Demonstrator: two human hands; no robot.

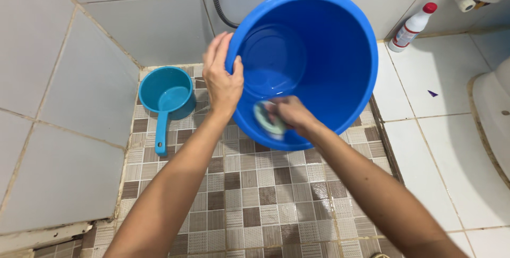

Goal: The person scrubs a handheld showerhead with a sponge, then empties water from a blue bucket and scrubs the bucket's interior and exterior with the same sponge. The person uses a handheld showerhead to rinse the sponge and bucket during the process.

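Blue bucket, teal dipper, brown-and-beige checkered floor tiles.

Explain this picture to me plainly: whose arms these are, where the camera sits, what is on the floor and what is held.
The camera sits on a person's head and looks down, so both bare arms are their own. The left hand grips the rim of a big blue bucket, tilted so its inside faces the camera. The right hand presses a blurred scrub pad against the bucket's inner wall. On the small-tiled floor stands a blue dipper with a handle. A white bottle with a red cap stands by the wall.
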